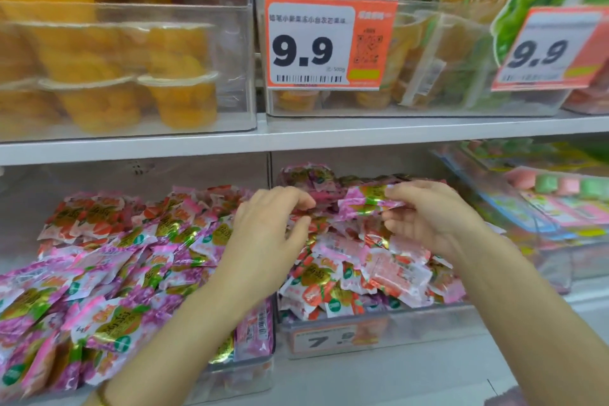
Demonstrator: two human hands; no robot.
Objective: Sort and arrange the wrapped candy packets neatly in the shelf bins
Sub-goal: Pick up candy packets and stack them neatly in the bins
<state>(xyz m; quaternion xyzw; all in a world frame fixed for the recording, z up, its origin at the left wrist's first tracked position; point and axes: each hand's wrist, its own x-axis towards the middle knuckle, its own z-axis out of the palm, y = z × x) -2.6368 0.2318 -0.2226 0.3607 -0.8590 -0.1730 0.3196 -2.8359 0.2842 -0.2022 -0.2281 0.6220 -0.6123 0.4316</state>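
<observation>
Purple-pink, with a gold and green band, the held packet is pinched at one end between thumb and fingertips of the right hand, just under the white shelf board and clear of the heap beneath it. That heap of red-and-white packets fills the right bin, a clear tub below the shelf board. The left bin stands beside it, also under the shelf board, and is piled with purple packets like the one held. The left hand reaches in where the two bins meet, fingers curled down onto the packets and thumb close beneath them. Whether it grips one cannot be told. Above the shelf board, clear tubs hold orange jelly cups, and an orange price tag reading 9.9 hangs on the front of one.
</observation>
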